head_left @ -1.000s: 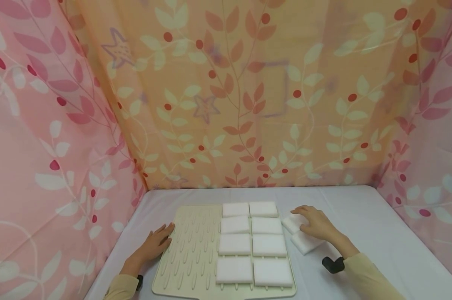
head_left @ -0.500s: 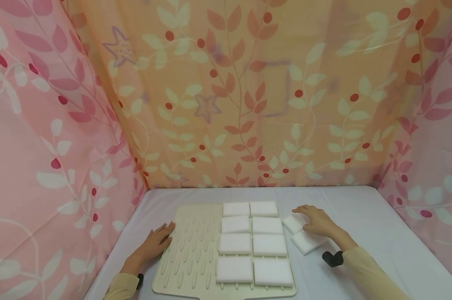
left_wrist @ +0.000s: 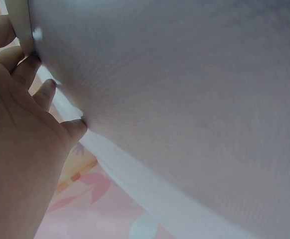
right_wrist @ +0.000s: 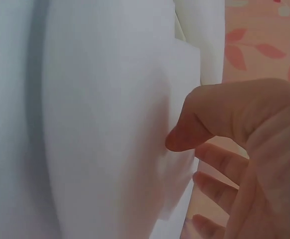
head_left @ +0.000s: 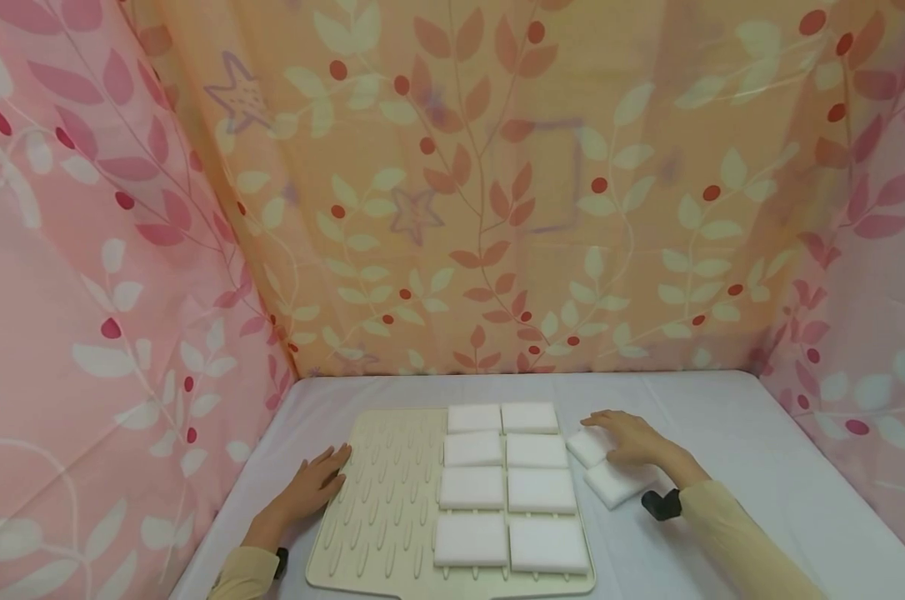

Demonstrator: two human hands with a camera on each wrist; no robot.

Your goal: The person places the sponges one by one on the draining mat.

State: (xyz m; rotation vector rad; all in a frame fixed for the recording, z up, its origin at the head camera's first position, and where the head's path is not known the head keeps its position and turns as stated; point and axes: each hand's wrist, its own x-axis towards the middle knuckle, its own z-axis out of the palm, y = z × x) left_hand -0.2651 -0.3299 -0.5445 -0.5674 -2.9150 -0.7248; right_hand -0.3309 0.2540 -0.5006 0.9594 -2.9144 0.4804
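Note:
A cream drying mat [head_left: 381,533] with raised ridges lies on the white table. White sponges [head_left: 471,540] fill its right half in two columns. At its left edge rests my left hand [head_left: 307,486], palm down, fingers extended onto the rim. In the left wrist view, the fingertips [left_wrist: 77,127] of the left hand meet a pale surface. Right of the mat, my right hand [head_left: 636,442] arches over two loose sponges, partly hiding the far one [head_left: 589,447] and the near one [head_left: 619,486]. In the right wrist view, the thumb [right_wrist: 185,137] and fingers are spread apart beside a white sponge [right_wrist: 185,64].
The mat's left half [head_left: 388,475] shows bare ridges. Orange floral fabric [head_left: 452,208] hangs behind the table [head_left: 730,433], with pink floral fabric [head_left: 107,275] along both sides. A black wrist device [head_left: 661,504] sits below the right forearm.
My right wrist has shifted slightly away from me and to the left, its fingers staying over the loose sponges. The left hand, mat and sponges hold their places.

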